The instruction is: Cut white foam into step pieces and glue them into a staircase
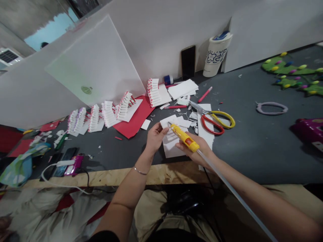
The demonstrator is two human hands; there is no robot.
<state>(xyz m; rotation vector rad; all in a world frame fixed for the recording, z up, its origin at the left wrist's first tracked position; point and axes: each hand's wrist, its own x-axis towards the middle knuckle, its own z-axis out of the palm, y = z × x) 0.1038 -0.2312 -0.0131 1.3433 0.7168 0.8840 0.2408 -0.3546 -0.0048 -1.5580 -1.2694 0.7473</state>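
Note:
In the head view my left hand [154, 137] pinches the left edge of a small white paper piece [168, 120]. My right hand [195, 148] is wrapped round a yellow glue gun [185, 138], a long clear glue stick [234, 193] trailing from its rear end. The gun's nozzle is at the paper piece, close to my left fingertips. Under my hands lie more white sheets [173, 149] by the table's front edge. Just right of them, scissors [212, 117] with red and yellow handles rest on white paper strips.
Folded white pieces with red tips [154, 92] stand along the back left, beside red paper [133, 126]. A phone [188, 62] and a cup [216, 55] lean at the wall. Red pens [205, 94], a grey ring [272, 108] and green decorations [287, 69] lie around. A power strip [73, 165] sits left.

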